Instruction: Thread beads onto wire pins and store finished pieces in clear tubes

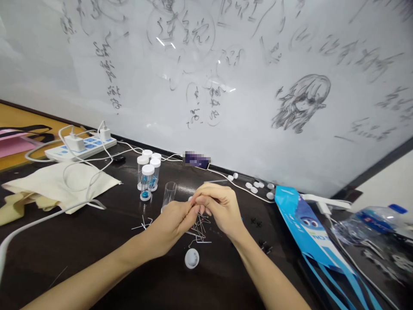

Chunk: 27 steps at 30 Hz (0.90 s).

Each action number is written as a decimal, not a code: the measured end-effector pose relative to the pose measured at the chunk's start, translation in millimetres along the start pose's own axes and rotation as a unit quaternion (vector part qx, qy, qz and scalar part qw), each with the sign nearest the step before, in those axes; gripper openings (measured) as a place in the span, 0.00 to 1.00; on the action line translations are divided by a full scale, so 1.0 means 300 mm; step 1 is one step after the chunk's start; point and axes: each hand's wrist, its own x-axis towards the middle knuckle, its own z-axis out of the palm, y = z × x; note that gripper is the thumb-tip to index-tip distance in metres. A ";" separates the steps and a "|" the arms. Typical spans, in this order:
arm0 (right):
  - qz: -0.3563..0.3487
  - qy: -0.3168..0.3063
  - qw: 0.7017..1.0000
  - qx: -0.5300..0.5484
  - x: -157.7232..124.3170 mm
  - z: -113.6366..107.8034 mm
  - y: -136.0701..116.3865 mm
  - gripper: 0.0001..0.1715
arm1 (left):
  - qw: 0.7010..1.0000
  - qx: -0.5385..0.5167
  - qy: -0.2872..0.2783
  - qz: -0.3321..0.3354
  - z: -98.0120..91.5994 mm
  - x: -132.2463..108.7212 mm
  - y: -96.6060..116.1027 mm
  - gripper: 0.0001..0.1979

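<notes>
My left hand (176,224) and my right hand (221,209) meet above the table, fingertips pinched together. Whatever lies between the fingers is too small or hidden to make out. Beneath them is a loose pile of thin bent metal wires (200,228), partly covered by the hands. A clear open tube (169,193) stands just behind my left hand. Nearer to me, a round white cap (192,258) lies with its hollow side up. More bent metal pieces (142,224) rest left of my left wrist.
Several clear tubes with white caps (147,171), some with blue pieces inside, stand back left. White caps (254,186) and black cross-shaped pieces (256,222) lie right. A blue bag (300,215), bottle (383,219), cream cloth (48,183), power strip (90,146) and phone (196,160) surround them.
</notes>
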 end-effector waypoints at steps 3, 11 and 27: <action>-0.004 0.022 1.000 -0.013 -0.004 0.011 0.005 0.11 | 1.000 -0.021 0.004 -0.007 0.006 0.002 -0.001 0.22; 0.044 0.017 0.995 0.091 0.017 -0.006 0.012 0.08 | 0.986 -0.158 0.033 -0.033 -0.005 0.009 -0.013 0.22; 0.009 0.235 0.971 0.048 0.036 -0.058 0.013 0.08 | 0.957 0.046 0.285 -0.019 -0.009 0.035 -0.271 0.24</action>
